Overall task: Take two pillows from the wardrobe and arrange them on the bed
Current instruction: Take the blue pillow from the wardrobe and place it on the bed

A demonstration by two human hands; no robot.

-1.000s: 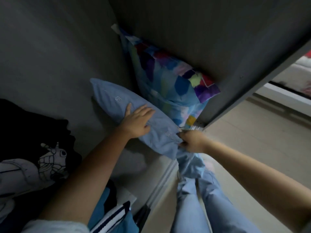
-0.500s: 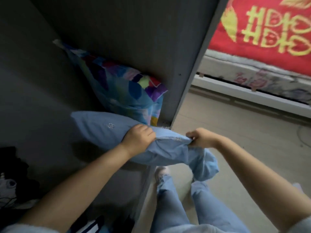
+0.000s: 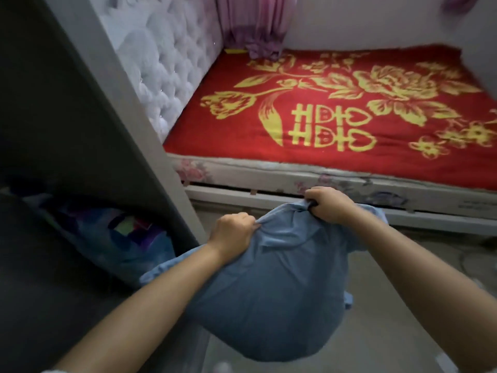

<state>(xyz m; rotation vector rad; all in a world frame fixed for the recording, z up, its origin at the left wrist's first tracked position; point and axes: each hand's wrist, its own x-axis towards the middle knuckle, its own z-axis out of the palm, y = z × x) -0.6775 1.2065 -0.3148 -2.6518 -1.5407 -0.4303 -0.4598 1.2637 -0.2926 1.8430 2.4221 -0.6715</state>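
Note:
A plain blue pillow [image 3: 269,286] hangs in front of me, outside the wardrobe, over the floor. My left hand [image 3: 232,232] grips its top edge on the left and my right hand [image 3: 326,204] grips the top edge on the right. A second pillow with a multicoloured patchwork cover [image 3: 129,238] stays inside the dark wardrobe [image 3: 80,146] at lower left. The bed [image 3: 336,125], covered with a red blanket bearing yellow flowers, lies ahead of me.
A white tufted headboard [image 3: 166,68] stands at the bed's left end, beside the wardrobe's side panel. A purple curtain [image 3: 255,25] hangs at the far corner. Bare beige floor [image 3: 403,278] lies between me and the bed frame.
The blue pillow has come out of the wardrobe and now hangs over the floor in both hands. My view has swung right, from the wardrobe's inside to the bed.

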